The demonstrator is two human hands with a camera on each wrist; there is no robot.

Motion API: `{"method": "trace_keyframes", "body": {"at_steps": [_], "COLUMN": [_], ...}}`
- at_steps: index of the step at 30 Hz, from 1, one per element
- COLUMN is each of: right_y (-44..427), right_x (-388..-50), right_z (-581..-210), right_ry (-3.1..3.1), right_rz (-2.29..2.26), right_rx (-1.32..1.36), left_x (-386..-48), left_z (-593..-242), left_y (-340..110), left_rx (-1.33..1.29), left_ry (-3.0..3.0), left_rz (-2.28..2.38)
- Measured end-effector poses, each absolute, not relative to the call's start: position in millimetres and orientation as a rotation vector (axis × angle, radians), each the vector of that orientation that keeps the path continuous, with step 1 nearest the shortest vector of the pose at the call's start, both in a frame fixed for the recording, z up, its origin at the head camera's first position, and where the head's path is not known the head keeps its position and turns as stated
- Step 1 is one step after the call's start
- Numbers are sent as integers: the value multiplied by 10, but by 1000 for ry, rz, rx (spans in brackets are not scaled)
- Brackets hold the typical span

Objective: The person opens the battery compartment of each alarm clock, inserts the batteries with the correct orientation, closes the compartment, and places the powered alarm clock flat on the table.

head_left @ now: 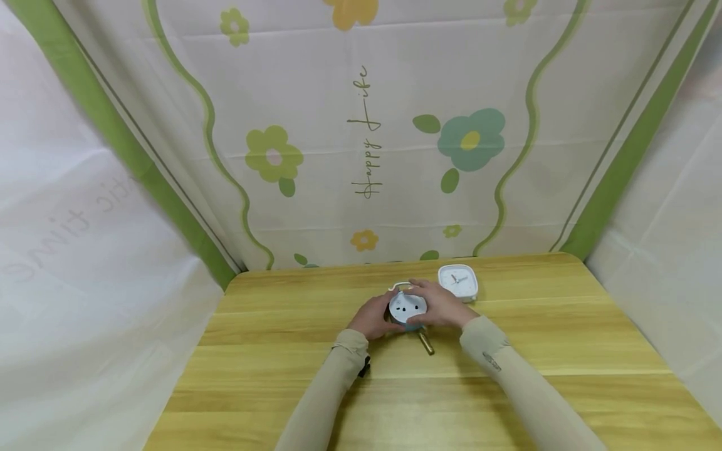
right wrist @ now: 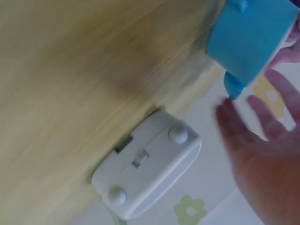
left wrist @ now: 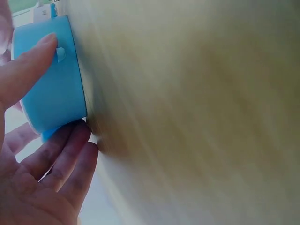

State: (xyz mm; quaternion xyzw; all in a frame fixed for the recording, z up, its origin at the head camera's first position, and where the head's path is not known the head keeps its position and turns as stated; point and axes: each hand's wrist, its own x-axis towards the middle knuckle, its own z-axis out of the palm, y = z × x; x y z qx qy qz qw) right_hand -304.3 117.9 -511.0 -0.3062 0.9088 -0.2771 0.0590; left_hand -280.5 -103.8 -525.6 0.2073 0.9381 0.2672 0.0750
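Note:
A round blue alarm clock (head_left: 406, 303) lies on the wooden table, its white back with dark holes turned up and a white handle (head_left: 399, 285) at its far side. My left hand (head_left: 372, 317) holds its left side; in the left wrist view the thumb (left wrist: 35, 61) presses the blue casing (left wrist: 54, 89) beside a small tab, the fingers at another side. From the right, my right hand (head_left: 441, 304) grips the clock, thumb near and fingers far. Its fingertips look blurred beside a blue knob (right wrist: 232, 84) in the right wrist view.
A gold-coloured battery (head_left: 427, 342) lies on the table (head_left: 271, 376) just in front of the clock. Behind my right hand is a white square clock (head_left: 458, 280), face up. Printed white curtains (head_left: 316, 94) enclose the table at the back and both sides.

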Motion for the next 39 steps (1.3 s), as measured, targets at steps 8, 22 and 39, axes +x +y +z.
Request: {"method": "trace_keyframes", "body": {"at_steps": [8, 22, 39], "right_y": [1211, 1152, 1105], "right_x": [-3003, -3023, -3018], "right_z": [-5117, -5161, -5154], "right_ry": [2873, 2930, 2978], "right_rz": [-753, -720, -392], "right_rx": [-1090, -1138, -1559], "left_x": [-2811, -2789, -2775], "left_z": [-5285, -5262, -5211], "left_y": [-998, -936, -977], "left_rx": [551, 490, 478], "left_ry": [2829, 2830, 2828], "left_rz": [819, 801, 769]}}
